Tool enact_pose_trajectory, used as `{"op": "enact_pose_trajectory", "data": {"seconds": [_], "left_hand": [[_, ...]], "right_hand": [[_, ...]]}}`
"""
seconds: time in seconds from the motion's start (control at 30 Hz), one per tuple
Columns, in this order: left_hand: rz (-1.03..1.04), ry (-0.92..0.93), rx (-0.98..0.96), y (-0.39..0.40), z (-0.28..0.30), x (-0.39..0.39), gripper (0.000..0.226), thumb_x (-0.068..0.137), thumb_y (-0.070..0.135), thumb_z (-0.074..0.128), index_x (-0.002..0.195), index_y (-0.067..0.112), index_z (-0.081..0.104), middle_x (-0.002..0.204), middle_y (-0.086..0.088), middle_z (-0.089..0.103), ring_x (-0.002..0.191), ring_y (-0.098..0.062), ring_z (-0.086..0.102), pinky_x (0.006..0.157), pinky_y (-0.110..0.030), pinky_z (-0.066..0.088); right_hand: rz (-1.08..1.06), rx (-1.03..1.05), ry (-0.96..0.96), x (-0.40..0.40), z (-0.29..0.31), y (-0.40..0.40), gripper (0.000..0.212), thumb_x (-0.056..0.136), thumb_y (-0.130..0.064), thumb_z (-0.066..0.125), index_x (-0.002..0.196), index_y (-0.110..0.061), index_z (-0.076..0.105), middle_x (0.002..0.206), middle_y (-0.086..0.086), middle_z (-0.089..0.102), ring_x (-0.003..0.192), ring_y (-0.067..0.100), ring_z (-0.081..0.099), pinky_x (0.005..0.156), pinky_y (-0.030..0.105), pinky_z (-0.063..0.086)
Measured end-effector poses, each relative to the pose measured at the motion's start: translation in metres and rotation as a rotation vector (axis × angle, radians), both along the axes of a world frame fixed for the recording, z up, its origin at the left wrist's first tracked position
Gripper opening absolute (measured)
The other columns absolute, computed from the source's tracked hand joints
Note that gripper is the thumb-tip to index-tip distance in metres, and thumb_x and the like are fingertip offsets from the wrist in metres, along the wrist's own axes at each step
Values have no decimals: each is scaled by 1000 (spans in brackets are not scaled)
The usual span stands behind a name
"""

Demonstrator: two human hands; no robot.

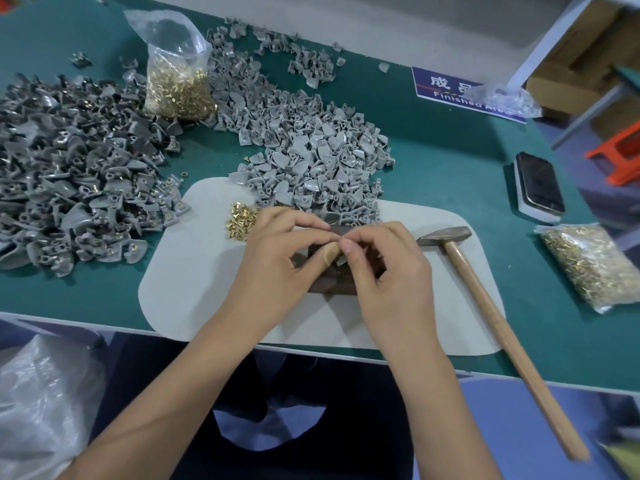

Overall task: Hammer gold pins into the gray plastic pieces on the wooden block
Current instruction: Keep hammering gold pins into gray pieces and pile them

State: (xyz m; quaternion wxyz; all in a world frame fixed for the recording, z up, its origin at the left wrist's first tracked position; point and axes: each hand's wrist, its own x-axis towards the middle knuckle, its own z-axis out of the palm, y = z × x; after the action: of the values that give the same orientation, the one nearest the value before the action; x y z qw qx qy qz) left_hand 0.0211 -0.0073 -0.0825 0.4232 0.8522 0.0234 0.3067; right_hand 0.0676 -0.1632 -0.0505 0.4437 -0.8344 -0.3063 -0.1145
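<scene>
I see a green table with a white mat at its near edge. Big heap of gray plastic pieces on the left, some showing gold; a lighter second heap spills onto the mat's far edge, right behind the hands. Open bag of gold pins stands between the heaps; a sealed pin bag lies far right, near a phone. A blue sign sits at the back.

The hammer lies untouched just right of the hands, head on the mat, handle overhanging the table's near edge. Loose gold pins sit just left of the hands.

The wooden block is mid-mat, mostly hidden under both hands. Left hand and right hand are both curled, fingertips meeting over a gray piece on the block; the right pinches something too small to identify. Bare mat shows left of and in front of the block.
</scene>
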Motion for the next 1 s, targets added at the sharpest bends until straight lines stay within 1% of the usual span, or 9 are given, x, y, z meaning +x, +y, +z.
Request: {"op": "enact_pose_trajectory", "data": {"seconds": [0.1,0.37,0.5,0.57,0.63,0.7,0.8,0.93,1.0], "left_hand": [[-2,12,-4,0,1,0,11,89,33,75,99,30,79,104,13,68,110,-20,50,97,-21,32],[-35,40,-72,1,2,-3,13,89,34,74,99,28,79,106,12,67,112,-16,48,98,-20,31],[-43,41,-113,1,2,-4,9,93,33,71,97,27,76,105,15,66,112,-12,50,98,-19,32],[-15,15,-172,3,2,-4,10,96,35,66,98,28,73,104,20,66,110,-9,52,95,-20,34],[32,-10,-240,4,2,-5,10,99,38,61,99,33,69,103,26,65,107,-2,53,93,-17,35],[67,-17,-310,6,2,-6,11,101,42,55,100,36,64,100,26,64,105,-2,55,89,-17,38],[84,-34,-383,5,3,-7,12,103,43,52,97,37,60,93,23,62,91,-6,57,76,-17,39],[128,-40,-416,5,3,-8,14,105,42,50,97,33,58,86,20,60,81,-4,55,71,-17,38],[158,-51,-458,7,2,-9,15,105,42,50,97,32,58,86,15,61,77,-5,55,69,-19,40]], "right_hand": [[-21,-35,-32,-3,-3,-3,6,98,-9,66,97,-9,72,94,-1,64,91,11,59,83,19,46],[-18,-34,-21,-2,-5,-3,9,98,-11,66,98,-16,72,94,-8,65,93,6,61,80,18,45],[-78,80,105,0,-4,-7,12,98,-19,62,102,-23,72,97,-8,69,95,16,66,84,32,53],[-128,149,209,1,-3,-9,15,97,-22,60,105,-24,72,96,-5,72,90,17,68,84,43,57],[-152,174,256,3,-1,-10,15,96,-21,60,105,-25,73,94,-3,72,84,18,69,82,46,59],[-140,124,248,5,0,-10,17,96,-15,63,104,-26,74,96,-3,72,88,18,69,84,43,58],[-122,25,203,6,4,-9,21,94,-10,68,102,-29,75,99,-6,70,93,12,68,86,32,56],[-105,-102,202,16,13,2,21,93,-28,72,113,-34,74,103,-7,66,88,3,62,81,9,46],[-98,-237,193,20,16,14,22,92,-40,72,114,-37,75,103,-10,62,89,4,59,83,20,48]]}}
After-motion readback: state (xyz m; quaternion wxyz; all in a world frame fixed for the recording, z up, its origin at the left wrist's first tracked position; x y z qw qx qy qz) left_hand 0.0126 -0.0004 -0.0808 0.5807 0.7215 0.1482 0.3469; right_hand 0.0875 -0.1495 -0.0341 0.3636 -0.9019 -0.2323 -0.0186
